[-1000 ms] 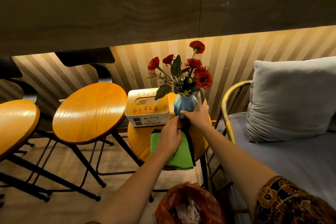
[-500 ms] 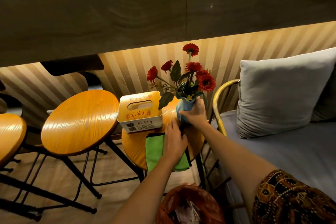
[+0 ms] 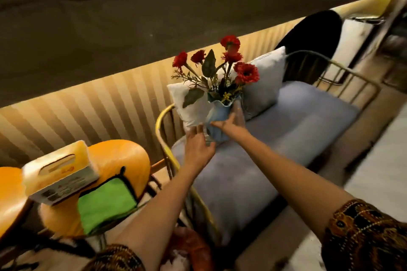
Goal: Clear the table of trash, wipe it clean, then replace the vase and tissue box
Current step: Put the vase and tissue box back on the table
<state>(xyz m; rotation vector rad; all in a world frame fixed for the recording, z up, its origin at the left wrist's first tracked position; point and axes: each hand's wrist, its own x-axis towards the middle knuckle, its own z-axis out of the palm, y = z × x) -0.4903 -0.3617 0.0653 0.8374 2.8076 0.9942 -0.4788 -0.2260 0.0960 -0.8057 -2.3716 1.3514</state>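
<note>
Right hand (image 3: 231, 121): my thumb lies across the front of the blue vase (image 3: 220, 117) and my fingers curl round its far side, a firm hold on the body just under the wavy rim. Left hand (image 3: 198, 145): fingers stretched out and loose, tips up against the lower left side of the vase near its foot; the motion blur there leaves me unable to say how firmly they press. Vase upright, leaning slightly, its red flowers (image 3: 246, 72) and dark leaves standing above my hands. Location: off the table, over the grey sofa seat (image 3: 275, 149), directly in front of the white pillow (image 3: 264, 88) and just past the yellow metal armrest (image 3: 161, 136). I cannot tell whether the foot touches the cushion. Round orange table (image 3: 119, 156), at my left: tissue box (image 3: 59, 175) sits on its far side, tilted in this view; green cloth (image 3: 108, 202) with dark edging lies flat just beside the box and hangs over the near edge. Orange trash bag (image 3: 196, 248) low between my forearms, contents blurred. A second orange tabletop (image 3: 8, 196) shows at the left edge
</note>
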